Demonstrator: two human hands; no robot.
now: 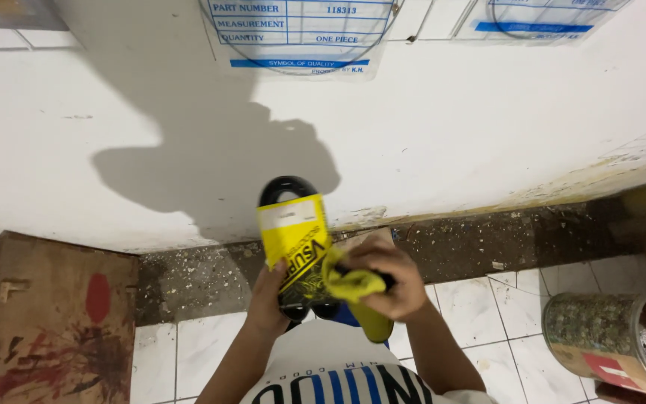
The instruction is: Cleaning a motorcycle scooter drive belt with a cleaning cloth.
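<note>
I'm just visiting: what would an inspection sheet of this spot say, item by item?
Surface: white tiled floor, with a dirty dark strip along the wall.
Job's things: black belt in a yellow and black card sleeve; yellow cloth pressed against it.
Clutter: paint-stained wooden board at left; round tin with bits inside at right.
Hands: left hand grips the sleeve from below; right hand holds the cloth.
Cables: nothing seen.
Surroundings: white wall with the person's shadow; clear bags with printed labels hanging on it.
</note>
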